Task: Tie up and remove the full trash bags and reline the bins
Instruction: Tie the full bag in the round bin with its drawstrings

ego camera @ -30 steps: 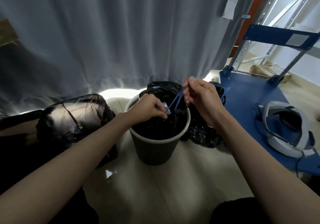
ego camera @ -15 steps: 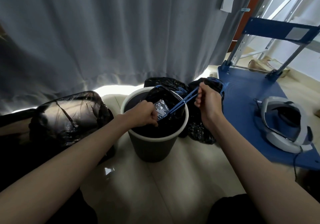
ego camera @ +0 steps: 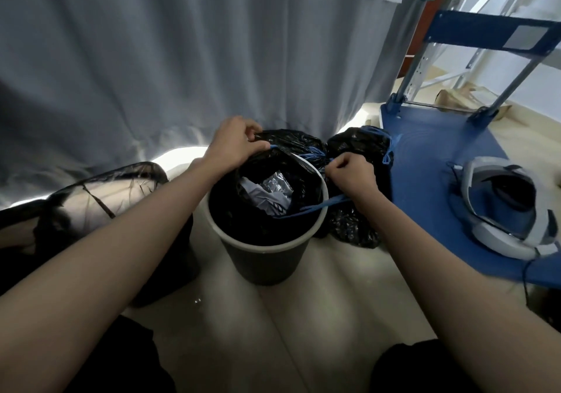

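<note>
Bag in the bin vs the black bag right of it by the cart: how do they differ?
The bag in the bin is open at the mouth, with crumpled trash showing; the bag beside the cart is cinched shut. The first sits inside the bin; the second lies on the floor. The left hand and right hand grip only the first. Both are black with blue drawstrings.

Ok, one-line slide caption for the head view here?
Left hand grips the black liner's rim while the right hand pulls its blue drawstring over the bin.
</note>
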